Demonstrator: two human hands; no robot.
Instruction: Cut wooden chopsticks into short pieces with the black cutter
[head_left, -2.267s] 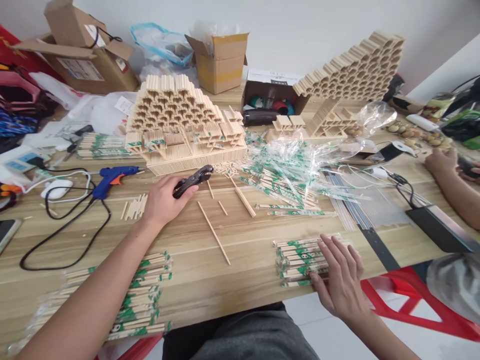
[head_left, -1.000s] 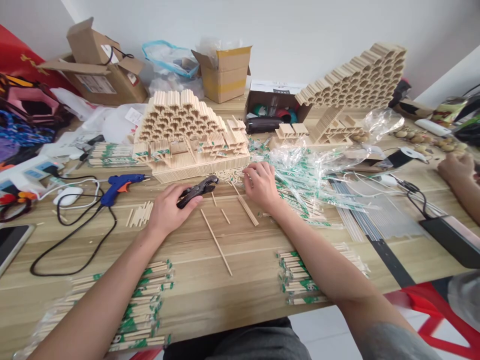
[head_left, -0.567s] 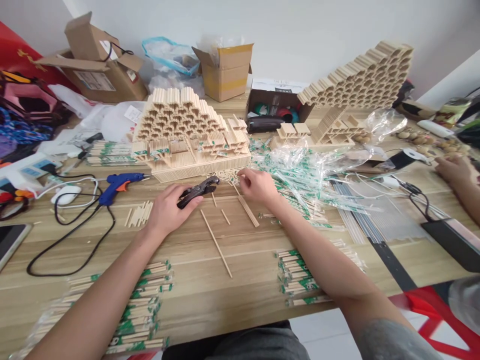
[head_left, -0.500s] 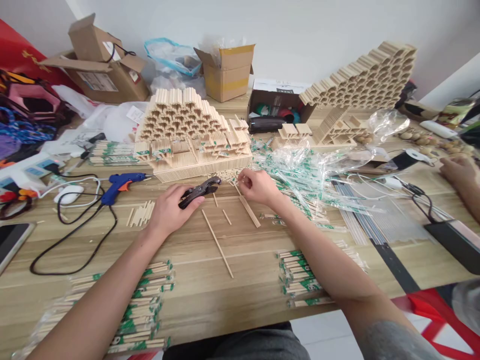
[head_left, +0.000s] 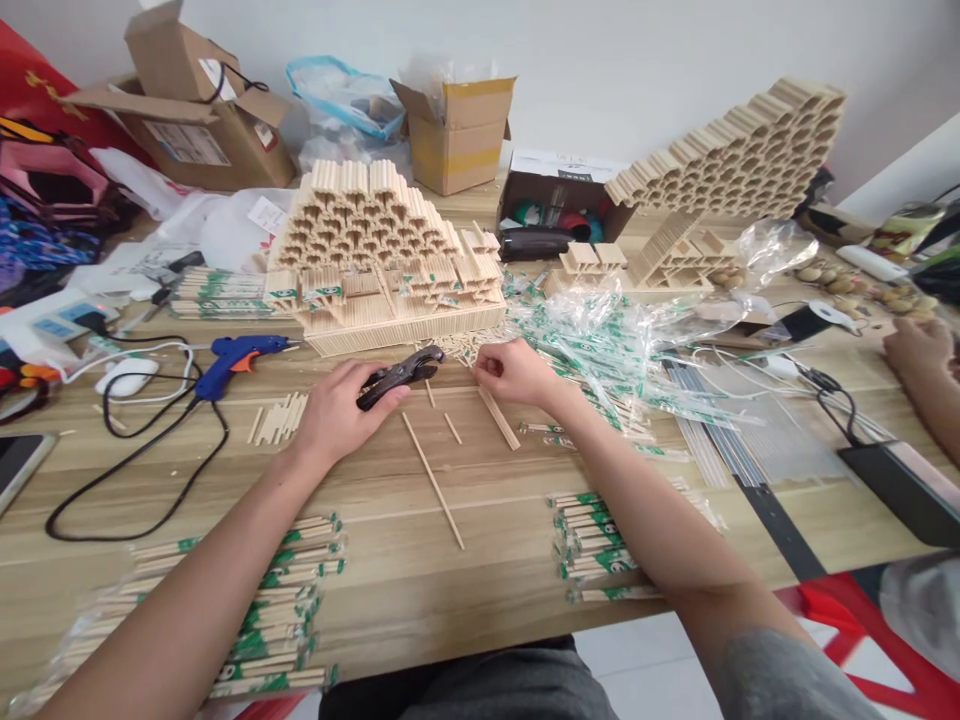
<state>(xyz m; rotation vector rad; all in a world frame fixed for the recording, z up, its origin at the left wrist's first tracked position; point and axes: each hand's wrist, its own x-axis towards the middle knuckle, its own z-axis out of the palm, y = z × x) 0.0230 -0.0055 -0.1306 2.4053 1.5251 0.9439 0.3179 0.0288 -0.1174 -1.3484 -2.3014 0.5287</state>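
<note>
My left hand (head_left: 341,405) is wrapped around the handles of a pair of dark pliers (head_left: 401,376), whose jaws point right toward my other hand. The fingers of my right hand (head_left: 514,372) are pinched together just above the far end of a few wooden sticks lying side by side (head_left: 499,418); what is in the pinch is hidden. Between my forearms a long thin stick (head_left: 433,480) lies slanted on the wood-grain table (head_left: 405,600), with a short cut piece (head_left: 453,429) beside it. A group of short stick pieces (head_left: 279,418) lies left of my left hand.
Behind my hands stands a stepped stick structure (head_left: 375,250); another slanted one (head_left: 735,150) rises at back right. Crumpled wrappers (head_left: 592,340) spread right. Wrapped chopsticks (head_left: 277,610) lie under my left forearm. A blue glue gun (head_left: 225,365) rests left. Another person's hand (head_left: 926,350) is far right.
My right hand has turned slightly, and its fingers have dipped toward the sticks beneath. The pliers stay in my left hand. The whole view has shifted a little.
</note>
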